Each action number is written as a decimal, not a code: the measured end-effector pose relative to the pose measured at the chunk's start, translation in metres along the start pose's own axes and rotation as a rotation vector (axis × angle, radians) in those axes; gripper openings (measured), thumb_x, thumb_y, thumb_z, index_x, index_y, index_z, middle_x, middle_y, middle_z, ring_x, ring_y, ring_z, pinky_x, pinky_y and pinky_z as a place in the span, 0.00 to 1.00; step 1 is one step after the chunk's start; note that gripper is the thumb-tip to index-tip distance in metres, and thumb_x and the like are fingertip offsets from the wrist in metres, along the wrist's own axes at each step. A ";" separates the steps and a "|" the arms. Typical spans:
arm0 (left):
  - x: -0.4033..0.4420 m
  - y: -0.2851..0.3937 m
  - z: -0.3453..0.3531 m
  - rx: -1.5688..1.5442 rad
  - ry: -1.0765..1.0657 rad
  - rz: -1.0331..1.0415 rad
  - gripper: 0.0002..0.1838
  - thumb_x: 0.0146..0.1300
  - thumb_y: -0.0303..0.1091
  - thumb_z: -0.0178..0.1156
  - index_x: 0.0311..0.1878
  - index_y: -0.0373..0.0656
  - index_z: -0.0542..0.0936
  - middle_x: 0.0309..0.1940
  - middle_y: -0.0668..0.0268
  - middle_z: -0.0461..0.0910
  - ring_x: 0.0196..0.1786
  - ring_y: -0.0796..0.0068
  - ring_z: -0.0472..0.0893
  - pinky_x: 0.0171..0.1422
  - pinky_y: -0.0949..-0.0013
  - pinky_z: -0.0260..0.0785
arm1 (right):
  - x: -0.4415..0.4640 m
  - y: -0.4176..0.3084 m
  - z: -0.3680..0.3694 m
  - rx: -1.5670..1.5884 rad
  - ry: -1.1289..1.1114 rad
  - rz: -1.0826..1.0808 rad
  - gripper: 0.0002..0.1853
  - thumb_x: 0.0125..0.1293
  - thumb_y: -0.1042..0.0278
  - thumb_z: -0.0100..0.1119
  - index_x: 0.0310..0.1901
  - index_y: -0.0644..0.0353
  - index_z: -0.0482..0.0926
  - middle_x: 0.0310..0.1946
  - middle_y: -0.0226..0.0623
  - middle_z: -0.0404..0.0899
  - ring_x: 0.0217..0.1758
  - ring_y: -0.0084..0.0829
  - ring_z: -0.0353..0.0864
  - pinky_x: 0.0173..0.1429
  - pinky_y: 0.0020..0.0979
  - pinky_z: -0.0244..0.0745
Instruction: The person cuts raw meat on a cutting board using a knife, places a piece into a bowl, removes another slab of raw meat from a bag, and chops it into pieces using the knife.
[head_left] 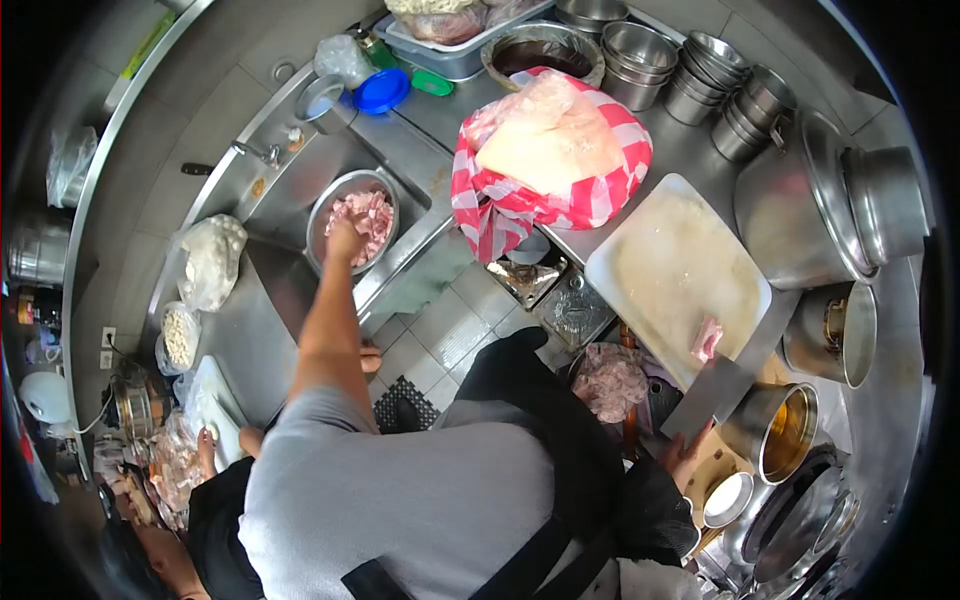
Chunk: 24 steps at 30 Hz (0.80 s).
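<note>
Left hand (345, 243) among raw meat chunks (374, 213), right hand (687, 456) gripping a cleaver (708, 397).
Head view: the meat lies in a steel bowl (314, 226) at the sink (290, 197) (I cannot tell whether the left hand grips any). Best hold the cleaver low and flat by the cutting board (672, 255).

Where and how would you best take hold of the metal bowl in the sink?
Probably take the metal bowl by its rim, at two opposite sides, coming from above: it is round, shows no handle, opens upward, and the meat inside leaves the rim bare.
</note>
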<state>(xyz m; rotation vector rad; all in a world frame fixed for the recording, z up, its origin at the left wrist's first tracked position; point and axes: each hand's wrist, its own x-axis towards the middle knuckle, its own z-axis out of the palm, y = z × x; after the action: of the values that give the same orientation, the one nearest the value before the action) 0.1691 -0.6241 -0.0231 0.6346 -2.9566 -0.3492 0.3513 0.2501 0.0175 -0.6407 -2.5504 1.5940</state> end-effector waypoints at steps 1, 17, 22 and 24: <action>-0.024 0.041 0.018 -0.207 0.162 -0.021 0.31 0.60 0.30 0.75 0.69 0.42 0.84 0.66 0.47 0.84 0.70 0.44 0.83 0.73 0.49 0.76 | 0.002 0.002 -0.005 0.031 -0.021 0.025 0.41 0.80 0.80 0.51 0.91 0.54 0.51 0.85 0.57 0.64 0.81 0.47 0.71 0.80 0.41 0.67; -0.149 0.619 0.049 -0.803 -0.466 1.310 0.20 0.65 0.20 0.64 0.59 0.45 0.89 0.58 0.60 0.87 0.62 0.53 0.84 0.69 0.54 0.78 | -0.041 -0.047 0.018 -0.374 0.123 -0.003 0.47 0.80 0.75 0.54 0.91 0.36 0.42 0.52 0.73 0.87 0.52 0.75 0.87 0.53 0.64 0.81; -0.159 0.703 0.115 -0.694 -0.421 1.634 0.30 0.58 0.17 0.60 0.64 0.50 0.88 0.66 0.61 0.85 0.71 0.53 0.79 0.77 0.53 0.74 | -0.064 -0.064 0.034 -0.277 0.160 0.201 0.47 0.80 0.78 0.55 0.92 0.39 0.44 0.64 0.69 0.83 0.62 0.68 0.86 0.62 0.56 0.83; -0.157 0.721 0.114 -0.610 -0.394 1.775 0.27 0.57 0.20 0.62 0.61 0.50 0.89 0.66 0.61 0.85 0.71 0.53 0.79 0.76 0.53 0.75 | -0.071 -0.065 0.037 -0.281 0.173 0.248 0.47 0.79 0.78 0.56 0.92 0.37 0.45 0.61 0.70 0.84 0.61 0.67 0.87 0.60 0.54 0.83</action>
<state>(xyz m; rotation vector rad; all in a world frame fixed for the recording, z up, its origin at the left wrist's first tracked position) 0.0127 0.1036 0.0343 -2.0259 -2.1705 -0.9903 0.3859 0.1674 0.0691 -1.1074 -2.6674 1.1786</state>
